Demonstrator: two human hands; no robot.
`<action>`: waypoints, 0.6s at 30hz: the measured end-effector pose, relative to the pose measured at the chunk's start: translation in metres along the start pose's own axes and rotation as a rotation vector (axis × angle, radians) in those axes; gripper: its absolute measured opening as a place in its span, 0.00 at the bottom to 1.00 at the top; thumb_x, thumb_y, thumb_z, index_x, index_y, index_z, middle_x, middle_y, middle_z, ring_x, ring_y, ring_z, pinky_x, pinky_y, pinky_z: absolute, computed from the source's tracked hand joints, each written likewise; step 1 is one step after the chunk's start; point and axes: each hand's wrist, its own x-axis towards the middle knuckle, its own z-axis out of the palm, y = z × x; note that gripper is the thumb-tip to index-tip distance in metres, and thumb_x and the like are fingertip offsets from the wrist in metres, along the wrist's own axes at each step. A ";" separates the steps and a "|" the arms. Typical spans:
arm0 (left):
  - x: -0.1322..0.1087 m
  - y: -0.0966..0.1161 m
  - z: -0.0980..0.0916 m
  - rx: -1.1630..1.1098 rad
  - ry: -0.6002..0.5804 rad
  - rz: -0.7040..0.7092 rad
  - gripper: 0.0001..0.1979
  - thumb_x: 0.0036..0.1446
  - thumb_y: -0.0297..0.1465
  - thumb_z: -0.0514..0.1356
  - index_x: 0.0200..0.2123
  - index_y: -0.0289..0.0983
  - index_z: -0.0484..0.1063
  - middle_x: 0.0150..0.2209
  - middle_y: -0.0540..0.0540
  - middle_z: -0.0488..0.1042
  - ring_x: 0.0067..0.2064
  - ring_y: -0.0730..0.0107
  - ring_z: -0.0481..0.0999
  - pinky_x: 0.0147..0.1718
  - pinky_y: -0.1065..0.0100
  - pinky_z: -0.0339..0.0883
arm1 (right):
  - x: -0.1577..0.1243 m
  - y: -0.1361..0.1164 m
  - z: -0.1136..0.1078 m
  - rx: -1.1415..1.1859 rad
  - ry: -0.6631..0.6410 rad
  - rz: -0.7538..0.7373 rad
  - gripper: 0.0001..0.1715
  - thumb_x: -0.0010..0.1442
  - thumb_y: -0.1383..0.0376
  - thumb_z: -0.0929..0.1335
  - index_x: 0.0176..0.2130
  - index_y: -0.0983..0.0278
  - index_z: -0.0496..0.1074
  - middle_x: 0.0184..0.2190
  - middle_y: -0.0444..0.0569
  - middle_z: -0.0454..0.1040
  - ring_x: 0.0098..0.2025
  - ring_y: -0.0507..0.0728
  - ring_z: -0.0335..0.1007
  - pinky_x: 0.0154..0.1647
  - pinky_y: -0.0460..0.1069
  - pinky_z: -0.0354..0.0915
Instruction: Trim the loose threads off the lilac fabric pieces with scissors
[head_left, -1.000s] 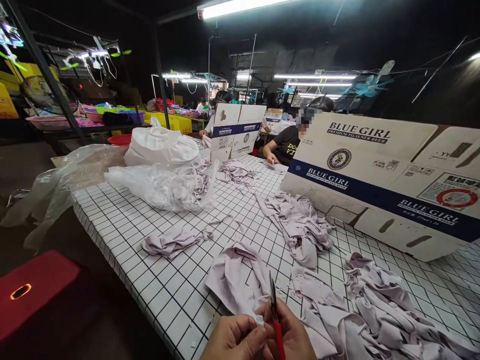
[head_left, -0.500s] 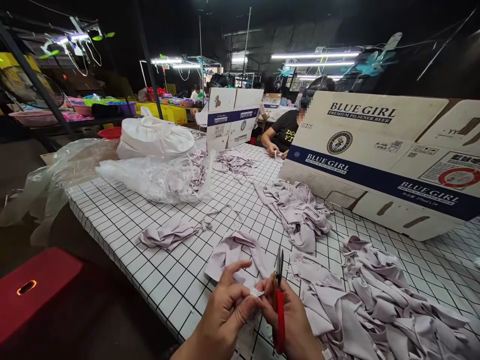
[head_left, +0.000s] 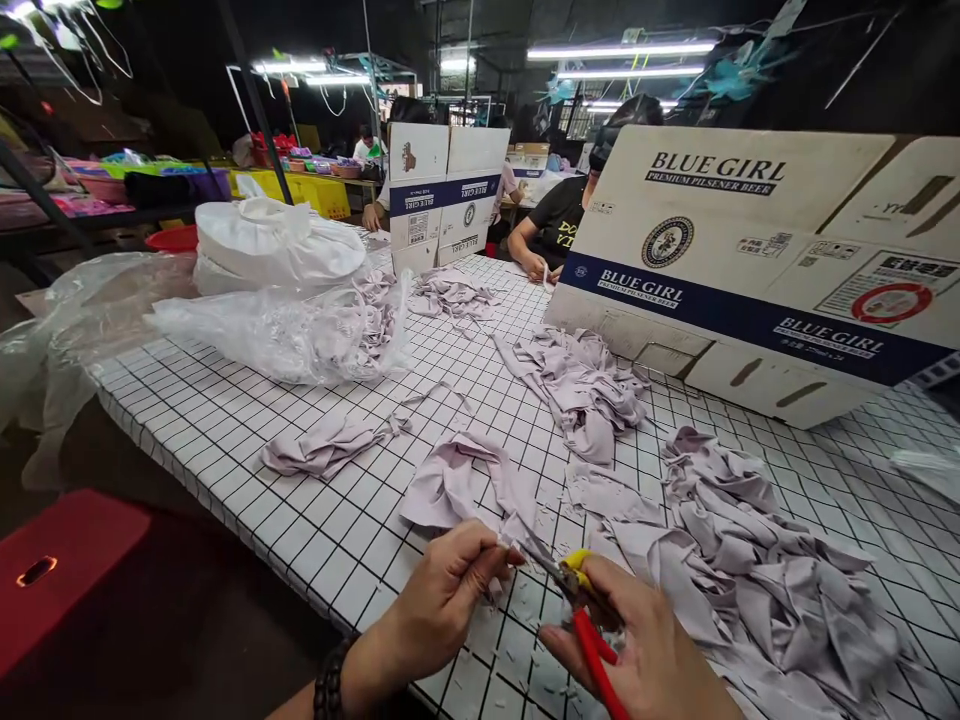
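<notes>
My right hand (head_left: 637, 630) grips a pair of scissors (head_left: 592, 640) with red and yellow handles. Their blades point up and left, with the tips close to my left fingers. My left hand (head_left: 450, 590) pinches the near end of a pale lilac fabric piece (head_left: 450, 475), which curves away over the grid-patterned table (head_left: 315, 520). The bit between my left fingertips is mostly hidden. To the right lies a large heap of lilac fabric pieces (head_left: 780, 560). Small white scraps (head_left: 517, 640) are scattered below my hands.
Another fabric bundle (head_left: 322, 445) lies to the left, a lilac pile (head_left: 585, 385) ahead. Clear plastic bags (head_left: 277, 335) and a white bundle (head_left: 277, 240) sit at the back left. Cardboard beer cartons (head_left: 750, 250) stand upright. A person (head_left: 555, 225) works across the table; a red stool (head_left: 67, 570) is lower left.
My right hand has turned the scissors from upright to pointing left, bringing the blades beside my left fingertips. My hands have moved apart a little, and the view has tilted down.
</notes>
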 end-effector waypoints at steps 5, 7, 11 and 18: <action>-0.001 0.000 0.000 0.063 -0.051 0.069 0.17 0.68 0.35 0.48 0.29 0.36 0.68 0.29 0.47 0.66 0.32 0.69 0.65 0.33 0.69 0.59 | 0.001 -0.004 0.001 -0.168 -0.028 -0.054 0.18 0.53 0.52 0.70 0.27 0.59 0.59 0.24 0.43 0.68 0.25 0.55 0.64 0.26 0.48 0.62; -0.001 0.000 -0.001 0.071 -0.062 0.066 0.16 0.68 0.35 0.48 0.29 0.36 0.66 0.29 0.48 0.65 0.32 0.70 0.64 0.33 0.69 0.59 | 0.002 -0.006 0.002 -0.181 -0.027 -0.070 0.18 0.53 0.53 0.70 0.27 0.59 0.59 0.25 0.44 0.68 0.25 0.55 0.64 0.26 0.49 0.62; -0.002 -0.001 -0.001 0.069 -0.083 0.058 0.15 0.68 0.34 0.48 0.29 0.36 0.66 0.29 0.48 0.64 0.32 0.70 0.63 0.32 0.70 0.58 | 0.002 -0.008 0.002 -0.180 -0.020 -0.094 0.18 0.54 0.53 0.70 0.28 0.59 0.60 0.26 0.44 0.68 0.26 0.55 0.65 0.27 0.49 0.63; -0.001 -0.001 0.000 0.023 -0.094 0.048 0.14 0.68 0.34 0.49 0.31 0.37 0.67 0.29 0.49 0.63 0.32 0.70 0.63 0.33 0.70 0.58 | 0.004 -0.012 0.002 -0.162 0.011 -0.096 0.18 0.53 0.53 0.71 0.27 0.59 0.60 0.25 0.43 0.68 0.25 0.55 0.64 0.25 0.48 0.62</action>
